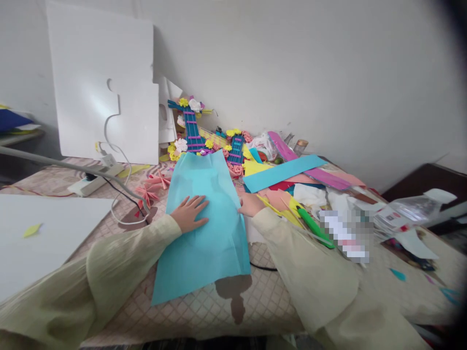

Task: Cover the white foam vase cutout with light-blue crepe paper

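Note:
A light blue sheet [204, 243] lies lengthwise on the patterned table [255, 301] in front of me. My left hand [189, 213] rests flat on it near the middle, fingers spread. My right hand [250, 205] is at the sheet's right edge, fingers curled at that edge; whether it grips the edge is hidden. Both arms wear pale yellow-green sleeves.
Behind the sheet stand blue stick crafts with paper flowers [191, 129]. A heap of coloured paper strips [280, 172] and a green-handled tool [314, 226] lie to the right, with a plastic bottle [412, 209]. A white board [102, 82] leans on the wall; a power strip [91, 182] sits left.

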A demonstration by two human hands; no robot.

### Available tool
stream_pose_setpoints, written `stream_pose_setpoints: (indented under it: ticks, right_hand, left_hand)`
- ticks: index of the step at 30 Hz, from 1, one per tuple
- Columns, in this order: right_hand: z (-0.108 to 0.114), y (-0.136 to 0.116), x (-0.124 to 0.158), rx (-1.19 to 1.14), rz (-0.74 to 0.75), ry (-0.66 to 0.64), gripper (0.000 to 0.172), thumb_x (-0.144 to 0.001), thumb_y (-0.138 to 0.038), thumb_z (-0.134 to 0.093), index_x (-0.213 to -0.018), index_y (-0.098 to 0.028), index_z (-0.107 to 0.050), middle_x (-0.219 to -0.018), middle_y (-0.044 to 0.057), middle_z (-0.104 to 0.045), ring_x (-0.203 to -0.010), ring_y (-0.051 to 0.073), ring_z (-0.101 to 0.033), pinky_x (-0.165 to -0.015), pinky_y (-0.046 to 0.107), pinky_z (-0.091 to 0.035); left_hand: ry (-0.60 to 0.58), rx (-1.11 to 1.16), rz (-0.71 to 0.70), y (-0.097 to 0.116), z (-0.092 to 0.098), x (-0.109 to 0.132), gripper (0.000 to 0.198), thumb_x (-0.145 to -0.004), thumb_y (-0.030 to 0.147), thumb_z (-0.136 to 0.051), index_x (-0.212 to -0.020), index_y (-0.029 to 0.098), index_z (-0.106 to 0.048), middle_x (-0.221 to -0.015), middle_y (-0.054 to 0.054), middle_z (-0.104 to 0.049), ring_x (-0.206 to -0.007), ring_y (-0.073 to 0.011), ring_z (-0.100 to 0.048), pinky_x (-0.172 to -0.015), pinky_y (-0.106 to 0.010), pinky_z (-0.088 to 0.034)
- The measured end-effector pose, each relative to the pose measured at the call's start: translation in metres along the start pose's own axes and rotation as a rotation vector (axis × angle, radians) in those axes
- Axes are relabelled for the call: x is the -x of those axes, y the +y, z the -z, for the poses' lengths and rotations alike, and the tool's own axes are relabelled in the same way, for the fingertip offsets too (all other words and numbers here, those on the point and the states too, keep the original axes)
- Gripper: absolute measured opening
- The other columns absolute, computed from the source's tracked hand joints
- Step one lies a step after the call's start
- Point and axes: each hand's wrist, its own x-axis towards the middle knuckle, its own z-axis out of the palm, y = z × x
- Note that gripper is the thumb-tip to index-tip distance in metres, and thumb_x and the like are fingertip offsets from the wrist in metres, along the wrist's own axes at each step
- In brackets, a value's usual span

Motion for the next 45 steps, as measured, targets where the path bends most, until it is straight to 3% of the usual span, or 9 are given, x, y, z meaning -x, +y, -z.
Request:
stream_pose_setpoints:
  ticks: [14,18,21,27,31,34,38,41,45]
  right_hand:
    - [0.001,0.007,-0.003,-0.009,-0.021,-0.091,0.023,-0.083,-0.032,-0.051,-0.097,-0.014,-0.056,-0.093,0.004,-0.060,-0.079,0.015,-0.058,-0.070,0.034,-0.049]
    - [0.001,0.002,-0.001,-0.047,-0.040,-0.014,0.025,-0.081,-0.033,-0.053,-0.096,-0.014,-0.057,-0.089,0.004,-0.061,-0.076,0.014,-0.059,-0.069,0.033,-0.048]
    - [0.016,0.009,0.007,-0.093,-0.088,0.115,0.022,-0.074,-0.032,-0.060,-0.086,-0.014,-0.062,-0.083,0.006,-0.065,-0.078,0.018,-0.060,-0.068,0.030,-0.045]
    - [0.078,0.061,0.068,-0.205,-0.242,0.372,0.023,-0.078,-0.033,-0.048,-0.081,-0.016,-0.063,-0.069,0.004,-0.068,-0.066,0.015,-0.061,-0.056,0.022,-0.041]
    - [0.094,0.098,0.123,-0.266,-0.351,0.417,0.020,-0.076,-0.033,-0.050,-0.077,-0.017,-0.063,-0.062,0.002,-0.067,-0.053,0.014,-0.060,-0.047,0.021,-0.039]
    - [0.080,0.121,0.150,-0.272,-0.392,0.380,0.021,-0.076,-0.035,-0.050,-0.079,-0.019,-0.064,-0.061,0.002,-0.067,-0.057,0.015,-0.061,-0.049,0.023,-0.041]
    - [0.041,0.140,0.159,-0.241,-0.340,0.266,0.018,-0.075,-0.029,-0.053,-0.080,-0.019,-0.066,-0.075,0.003,-0.070,-0.069,0.016,-0.063,-0.062,0.024,-0.046]
    - [0.016,0.147,0.150,-0.203,-0.300,0.191,0.018,-0.074,-0.022,-0.056,-0.087,-0.020,-0.066,-0.090,0.002,-0.069,-0.080,0.015,-0.062,-0.073,0.023,-0.045]
    - [0.005,0.156,0.120,-0.130,-0.335,0.125,0.019,-0.081,-0.023,-0.051,-0.096,-0.016,-0.061,-0.098,0.005,-0.064,-0.088,0.015,-0.059,-0.081,0.031,-0.044]
  left_hand:
    - [-0.030,0.006,-0.101,0.004,-0.003,-0.030,0.063,-0.083,0.049,-0.033,-0.134,0.012,-0.026,-0.142,-0.010,-0.023,-0.129,-0.0250,-0.022,-0.105,-0.043,-0.017]
    - [-0.013,0.007,-0.122,0.003,-0.006,-0.025,0.063,-0.084,0.049,-0.030,-0.135,0.012,-0.024,-0.143,-0.011,-0.020,-0.130,-0.0252,-0.021,-0.105,-0.043,-0.017]
    - [0.004,0.012,-0.146,0.002,-0.008,-0.023,0.061,-0.086,0.048,-0.028,-0.135,0.013,-0.023,-0.143,-0.010,-0.021,-0.130,-0.0235,-0.019,-0.106,-0.040,-0.016]
    - [0.021,0.037,-0.192,-0.001,-0.010,-0.021,0.059,-0.086,0.048,-0.026,-0.135,0.015,-0.024,-0.141,-0.009,-0.026,-0.129,-0.0234,-0.023,-0.106,-0.041,-0.017]
    - [0.023,0.046,-0.226,-0.005,-0.007,-0.016,0.060,-0.086,0.049,-0.026,-0.135,0.015,-0.025,-0.140,-0.009,-0.028,-0.128,-0.0235,-0.026,-0.106,-0.040,-0.017]
    - [0.011,0.031,-0.238,-0.009,-0.006,-0.012,0.061,-0.085,0.051,-0.026,-0.135,0.017,-0.024,-0.141,-0.008,-0.028,-0.128,-0.0236,-0.027,-0.106,-0.041,-0.017]
    - [0.001,0.012,-0.237,-0.011,-0.008,-0.010,0.061,-0.085,0.051,-0.025,-0.136,0.017,-0.022,-0.142,-0.008,-0.025,-0.128,-0.0237,-0.026,-0.106,-0.042,-0.017]
    - [0.017,0.019,-0.241,-0.011,-0.009,-0.011,0.061,-0.085,0.051,-0.025,-0.136,0.018,-0.023,-0.141,-0.007,-0.026,-0.127,-0.0239,-0.028,-0.106,-0.043,-0.018]
    - [0.003,0.019,-0.241,-0.010,-0.008,-0.012,0.061,-0.085,0.051,-0.025,-0.135,0.016,-0.025,-0.141,-0.008,-0.026,-0.128,-0.0247,-0.026,-0.106,-0.044,-0.018]
